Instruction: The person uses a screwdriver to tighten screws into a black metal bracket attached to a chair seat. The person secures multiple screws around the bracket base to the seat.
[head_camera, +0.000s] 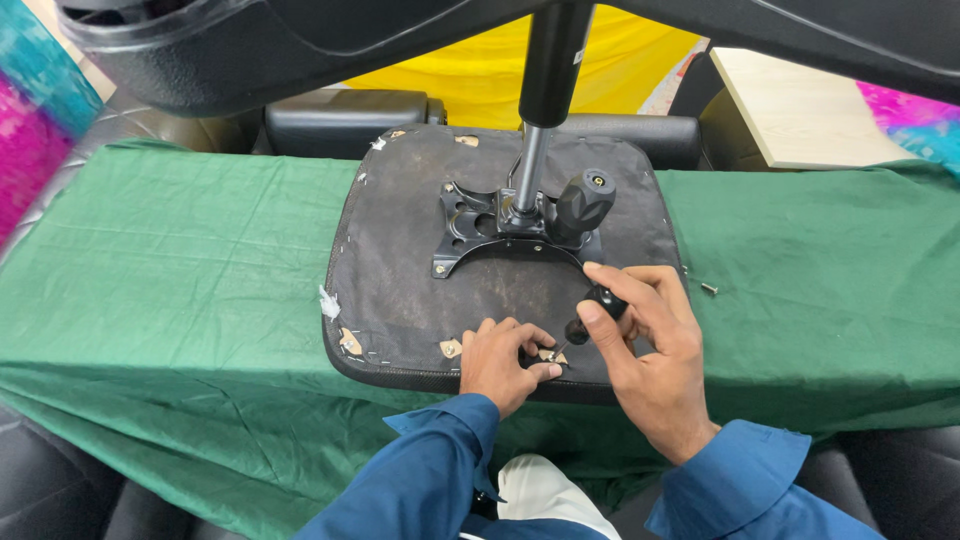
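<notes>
Head view looks down on an upturned office chair seat (420, 290) lying on a green cloth (180, 290) that covers the table. The right hand (645, 345) is curled around the black handle of a small screwdriver (590, 315): thumb and forefinger pinch the handle, the other fingers bend loosely behind it, and the tool slants down toward the seat's near edge. Its tip is thin and hard to make out; it ends right by the left hand's fingertips. The left hand (500, 362) rests on the near rim of the seat, fingers bunched together and pressed on a small pale patch of torn covering; whether they pinch anything there cannot be told. Both hands sit close together, almost touching.

The seat underside is a rounded square of dark, worn, dusty fabric, with light spots where the covering has ripped along its rim. At its middle a black metal mounting plate (490, 235) with round holes is fixed, a shiny gas-lift column (530, 165) rises from it, and a ribbed black knob (585, 205) stands beside the column. A small silvery screw (709, 289) lies on the cloth, right of the seat and apart from it. Blue sleeves (430, 480) cover both forearms.
</notes>
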